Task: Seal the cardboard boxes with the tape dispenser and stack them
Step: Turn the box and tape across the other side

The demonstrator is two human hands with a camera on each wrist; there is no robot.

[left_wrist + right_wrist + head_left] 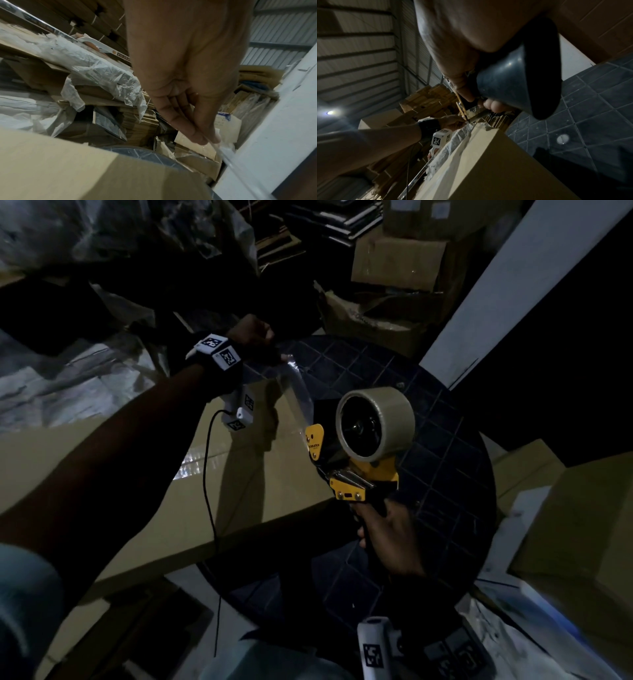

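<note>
A large brown cardboard box [144, 474] lies on a round dark tiled table [445, 460], with a shiny strip of tape across its top seam. My right hand [390, 529] grips the black handle of a yellow and black tape dispenser [356, 457] held above the box's right end; its clear tape roll [375, 422] faces up. A strip of clear tape [298, 385] runs from the dispenser up to my left hand [260, 340], which pinches the tape end [217, 143] above the box's far edge. The box [85, 169] fills the lower left wrist view and the box [496, 169] lies below the dispenser [467, 109] in the right wrist view.
Piles of flattened and crumpled cardboard boxes [394, 268] and plastic sheeting [51, 378] crowd the far side. More boxes [575, 535] stand at the right. A white pillar [513, 292] rises beyond the table. A black cable [209, 474] hangs from my left wrist over the box.
</note>
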